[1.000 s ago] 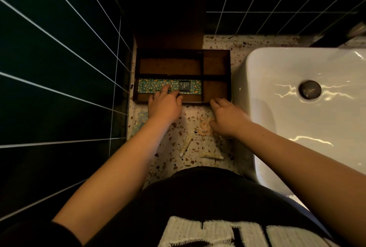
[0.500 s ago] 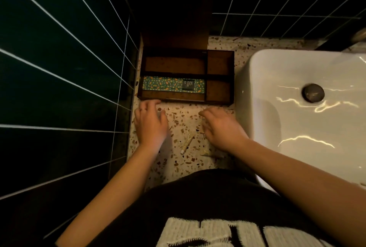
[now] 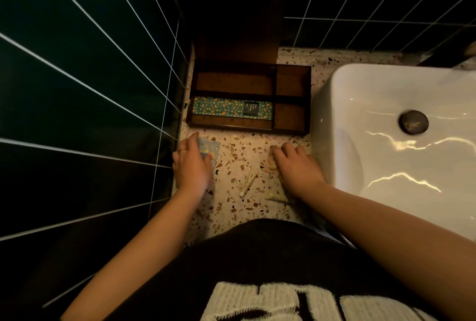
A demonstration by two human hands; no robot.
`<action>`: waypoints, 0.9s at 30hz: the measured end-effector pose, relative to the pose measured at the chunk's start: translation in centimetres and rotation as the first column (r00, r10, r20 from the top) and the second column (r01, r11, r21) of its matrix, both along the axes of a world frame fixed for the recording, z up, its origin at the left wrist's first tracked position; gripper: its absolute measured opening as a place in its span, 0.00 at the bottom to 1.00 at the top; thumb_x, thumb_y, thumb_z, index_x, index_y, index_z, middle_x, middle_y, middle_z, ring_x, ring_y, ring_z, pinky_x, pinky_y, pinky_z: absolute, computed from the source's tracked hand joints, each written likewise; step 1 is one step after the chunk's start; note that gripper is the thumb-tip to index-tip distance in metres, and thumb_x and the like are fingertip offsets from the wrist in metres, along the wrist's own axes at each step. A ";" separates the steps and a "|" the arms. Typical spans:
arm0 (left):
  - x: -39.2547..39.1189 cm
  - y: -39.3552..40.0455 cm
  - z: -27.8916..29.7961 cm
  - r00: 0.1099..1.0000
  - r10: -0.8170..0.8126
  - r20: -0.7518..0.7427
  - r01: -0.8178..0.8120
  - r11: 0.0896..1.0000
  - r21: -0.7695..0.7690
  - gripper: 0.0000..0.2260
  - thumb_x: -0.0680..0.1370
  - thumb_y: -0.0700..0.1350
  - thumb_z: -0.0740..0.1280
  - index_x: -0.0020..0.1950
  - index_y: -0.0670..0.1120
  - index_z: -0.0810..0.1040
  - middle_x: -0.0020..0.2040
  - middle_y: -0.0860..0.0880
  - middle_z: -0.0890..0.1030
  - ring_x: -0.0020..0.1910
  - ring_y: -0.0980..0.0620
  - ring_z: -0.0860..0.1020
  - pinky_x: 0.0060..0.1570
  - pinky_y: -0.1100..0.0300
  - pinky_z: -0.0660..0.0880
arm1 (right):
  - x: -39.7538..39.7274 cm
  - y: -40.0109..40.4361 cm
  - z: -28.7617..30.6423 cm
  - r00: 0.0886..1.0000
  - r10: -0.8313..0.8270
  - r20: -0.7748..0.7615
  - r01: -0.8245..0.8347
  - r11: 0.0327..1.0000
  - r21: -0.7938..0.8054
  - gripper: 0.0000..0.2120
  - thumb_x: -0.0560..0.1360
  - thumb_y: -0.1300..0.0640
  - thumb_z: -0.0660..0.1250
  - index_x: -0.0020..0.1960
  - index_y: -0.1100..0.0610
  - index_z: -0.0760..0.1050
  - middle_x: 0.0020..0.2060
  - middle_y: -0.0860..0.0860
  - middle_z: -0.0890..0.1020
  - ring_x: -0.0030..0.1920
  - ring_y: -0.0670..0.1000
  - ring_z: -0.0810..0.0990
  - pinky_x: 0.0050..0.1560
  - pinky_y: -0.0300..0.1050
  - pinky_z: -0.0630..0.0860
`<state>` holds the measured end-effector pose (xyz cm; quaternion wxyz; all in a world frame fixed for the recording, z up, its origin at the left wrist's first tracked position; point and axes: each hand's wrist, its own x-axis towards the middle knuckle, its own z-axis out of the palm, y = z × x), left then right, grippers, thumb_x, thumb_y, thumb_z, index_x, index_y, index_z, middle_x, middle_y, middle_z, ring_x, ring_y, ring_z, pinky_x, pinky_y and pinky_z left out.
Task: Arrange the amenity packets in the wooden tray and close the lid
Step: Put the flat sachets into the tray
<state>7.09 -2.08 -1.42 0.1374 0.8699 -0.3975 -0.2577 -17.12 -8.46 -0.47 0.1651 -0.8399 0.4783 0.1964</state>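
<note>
The dark wooden tray [image 3: 231, 126] sits on the terrazzo counter against the tiled wall. Its lid [image 3: 237, 26] stands upright behind it. A long green patterned comb packet [image 3: 221, 108] lies in the front left compartment; the other compartments look bare. My left hand [image 3: 192, 167] is just in front of the tray's left corner, fingers closed on a pale blue packet [image 3: 210, 148]. My right hand [image 3: 297, 166] is in front of the tray's right end, fingers curled over a beige packet [image 3: 272, 163] that is mostly hidden beneath them.
A small cream tube [image 3: 248, 182] lies on the counter [image 3: 242, 150] between my hands, and another thin packet [image 3: 277, 198] lies near my right wrist. A white sink [image 3: 386, 166] borders the counter on the right. Dark tiled walls close off the left and back.
My left hand left the green packet in the tray, drew back to the counter and took hold of the pale blue packet. My right hand stayed over the beige packet.
</note>
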 end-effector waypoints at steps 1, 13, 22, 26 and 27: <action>0.1 -0.1 0.0 0.999 0.021 -0.028 -0.021 1.000 -0.007 0.30 0.78 0.44 0.71 0.78 0.51 0.63 0.75 0.44 0.66 0.71 0.39 0.66 0.69 0.43 0.68 | 0.0 -0.1 0.0 1.000 -0.015 0.004 0.015 1.000 -0.009 0.35 0.71 0.60 0.72 0.73 0.53 0.60 0.65 0.58 0.71 0.63 0.62 0.72 0.55 0.56 0.77; -0.2 -0.5 1.1 0.931 0.073 -0.357 -0.116 0.988 -0.099 0.22 0.80 0.40 0.69 0.73 0.49 0.69 0.70 0.43 0.76 0.69 0.45 0.74 0.64 0.52 0.75 | 0.5 -1.4 1.1 0.944 -0.275 0.181 0.237 0.950 0.205 0.09 0.79 0.61 0.63 0.58 0.56 0.72 0.54 0.56 0.80 0.48 0.57 0.80 0.46 0.51 0.79; 1.6 -5.1 3.5 0.927 0.071 -0.369 -0.160 0.963 -0.218 0.23 0.77 0.40 0.73 0.70 0.51 0.70 0.49 0.57 0.76 0.46 0.60 0.78 0.42 0.65 0.74 | 3.4 -5.3 5.4 0.806 -0.344 0.482 0.282 0.939 0.199 0.07 0.78 0.60 0.63 0.55 0.57 0.76 0.48 0.56 0.82 0.48 0.58 0.80 0.44 0.47 0.74; 2.7 -7.8 3.8 0.938 0.071 -0.340 -0.158 0.959 -0.236 0.24 0.77 0.41 0.74 0.69 0.51 0.71 0.47 0.57 0.78 0.44 0.62 0.77 0.42 0.65 0.74 | 5.7 -8.3 6.2 0.783 -0.342 0.520 0.289 0.940 0.183 0.09 0.79 0.60 0.61 0.57 0.55 0.76 0.48 0.53 0.80 0.48 0.56 0.80 0.44 0.46 0.75; 2.9 -8.4 3.8 0.940 0.068 -0.334 -0.153 0.959 -0.237 0.23 0.77 0.40 0.74 0.69 0.50 0.71 0.46 0.57 0.77 0.43 0.63 0.76 0.41 0.67 0.72 | 6.3 -9.0 6.3 0.778 -0.347 0.524 0.293 0.938 0.186 0.10 0.79 0.60 0.60 0.59 0.55 0.76 0.50 0.54 0.81 0.49 0.56 0.80 0.45 0.48 0.77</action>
